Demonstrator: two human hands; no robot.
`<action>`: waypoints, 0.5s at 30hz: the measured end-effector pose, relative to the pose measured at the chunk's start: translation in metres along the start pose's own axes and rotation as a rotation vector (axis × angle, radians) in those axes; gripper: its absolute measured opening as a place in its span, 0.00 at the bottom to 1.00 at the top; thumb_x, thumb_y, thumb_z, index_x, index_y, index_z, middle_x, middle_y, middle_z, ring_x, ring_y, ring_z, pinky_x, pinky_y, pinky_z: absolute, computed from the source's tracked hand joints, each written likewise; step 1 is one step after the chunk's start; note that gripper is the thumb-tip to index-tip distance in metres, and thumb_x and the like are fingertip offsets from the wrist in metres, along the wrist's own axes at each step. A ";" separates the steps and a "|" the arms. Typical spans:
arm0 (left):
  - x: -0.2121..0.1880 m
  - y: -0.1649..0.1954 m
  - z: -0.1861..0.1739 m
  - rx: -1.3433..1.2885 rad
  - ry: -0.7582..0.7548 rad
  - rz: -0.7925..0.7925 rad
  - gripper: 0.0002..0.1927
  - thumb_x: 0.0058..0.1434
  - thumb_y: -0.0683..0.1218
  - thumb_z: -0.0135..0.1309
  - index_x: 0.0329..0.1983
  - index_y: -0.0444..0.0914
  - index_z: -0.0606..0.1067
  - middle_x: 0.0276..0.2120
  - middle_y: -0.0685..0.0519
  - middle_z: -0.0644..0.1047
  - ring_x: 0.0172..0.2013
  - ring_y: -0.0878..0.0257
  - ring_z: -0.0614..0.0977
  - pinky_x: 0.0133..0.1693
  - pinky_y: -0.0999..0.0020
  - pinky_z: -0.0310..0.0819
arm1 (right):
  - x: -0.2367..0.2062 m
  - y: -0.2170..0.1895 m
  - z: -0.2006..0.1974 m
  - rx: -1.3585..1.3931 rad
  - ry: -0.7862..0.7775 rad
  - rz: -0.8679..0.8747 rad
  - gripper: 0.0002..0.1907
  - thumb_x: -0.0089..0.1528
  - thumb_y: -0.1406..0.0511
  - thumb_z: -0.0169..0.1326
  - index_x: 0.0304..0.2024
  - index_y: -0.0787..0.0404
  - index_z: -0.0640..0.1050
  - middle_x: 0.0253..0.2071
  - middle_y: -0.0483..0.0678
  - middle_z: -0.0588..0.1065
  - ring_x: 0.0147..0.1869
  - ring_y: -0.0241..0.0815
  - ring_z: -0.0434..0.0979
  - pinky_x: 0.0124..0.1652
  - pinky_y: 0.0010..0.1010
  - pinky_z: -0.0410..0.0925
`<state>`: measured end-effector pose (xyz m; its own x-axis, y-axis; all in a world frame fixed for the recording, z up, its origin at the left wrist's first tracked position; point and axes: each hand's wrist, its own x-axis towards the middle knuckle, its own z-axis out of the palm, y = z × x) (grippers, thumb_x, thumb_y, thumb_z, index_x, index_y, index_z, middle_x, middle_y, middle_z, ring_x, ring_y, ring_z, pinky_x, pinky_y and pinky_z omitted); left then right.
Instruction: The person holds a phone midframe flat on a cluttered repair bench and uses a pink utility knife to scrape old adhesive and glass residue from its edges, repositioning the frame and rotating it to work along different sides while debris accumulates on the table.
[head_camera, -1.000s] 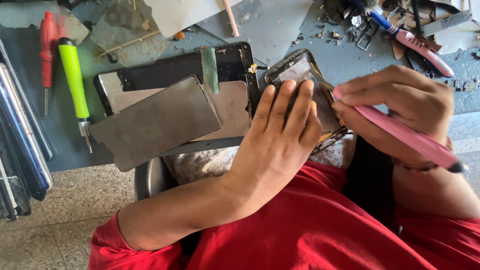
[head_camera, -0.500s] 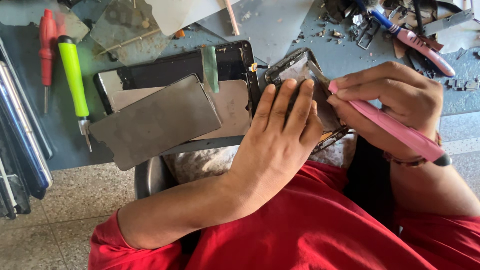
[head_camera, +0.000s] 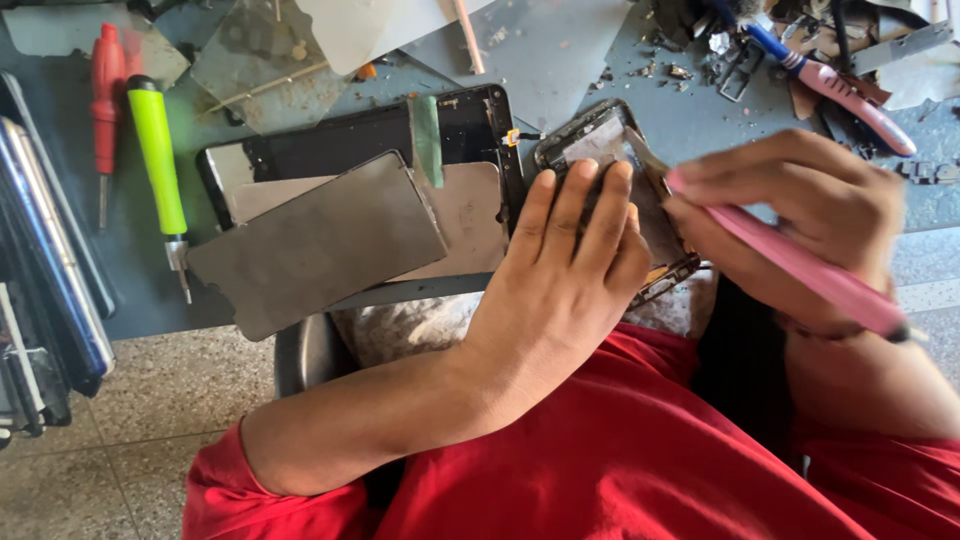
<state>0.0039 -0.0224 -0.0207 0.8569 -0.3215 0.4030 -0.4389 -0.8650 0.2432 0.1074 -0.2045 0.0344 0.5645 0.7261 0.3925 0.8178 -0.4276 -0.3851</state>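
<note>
Phone frame: an opened phone frame (head_camera: 610, 160) lies tilted at the near edge of the tabletop (head_camera: 560, 60), partly over the person's lap, just right of the black display panel.
Left hand: the left hand (head_camera: 560, 290) lies flat with fingers spread on the frame, pressing it down.
Right hand: the right hand (head_camera: 800, 220) is clenched around a pink tool (head_camera: 800, 265).
Change: since a second ago the tool's working end has moved up to the frame's inner edge, now touching it; the left hand has kept its place. I judge prying is under way.
Display panel: black display panel (head_camera: 330, 150) under two grey metal plates (head_camera: 310, 245), a green tape strip (head_camera: 426, 140) across it.
Labels: none legible in view.
Tools: green-handled screwdriver (head_camera: 157, 150) and red screwdriver (head_camera: 104, 90) at left; pink-handled pliers (head_camera: 850, 95) far right.
</note>
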 end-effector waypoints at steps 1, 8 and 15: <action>0.001 0.000 0.000 -0.009 0.008 0.000 0.16 0.71 0.45 0.50 0.58 0.32 0.71 0.66 0.38 0.70 0.68 0.43 0.72 0.71 0.46 0.63 | -0.004 0.005 0.002 -0.006 0.014 -0.053 0.09 0.55 0.72 0.70 0.34 0.68 0.81 0.37 0.56 0.81 0.38 0.42 0.84 0.33 0.26 0.76; 0.001 -0.001 0.001 0.018 -0.014 0.017 0.17 0.69 0.45 0.51 0.58 0.32 0.71 0.66 0.38 0.69 0.67 0.43 0.71 0.70 0.46 0.63 | -0.035 0.024 0.001 0.109 0.039 0.123 0.07 0.60 0.70 0.66 0.36 0.65 0.79 0.41 0.52 0.80 0.42 0.38 0.84 0.36 0.23 0.75; 0.002 -0.002 0.003 -0.006 0.034 -0.008 0.21 0.70 0.45 0.52 0.64 0.32 0.71 0.65 0.41 0.69 0.68 0.45 0.69 0.71 0.49 0.62 | -0.025 0.011 0.000 -0.014 -0.002 0.070 0.08 0.59 0.72 0.67 0.38 0.67 0.81 0.43 0.55 0.80 0.42 0.44 0.84 0.39 0.30 0.76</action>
<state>0.0070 -0.0224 -0.0233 0.8506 -0.3017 0.4306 -0.4341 -0.8651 0.2514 0.1025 -0.2273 0.0198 0.6203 0.6951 0.3633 0.7777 -0.4851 -0.3998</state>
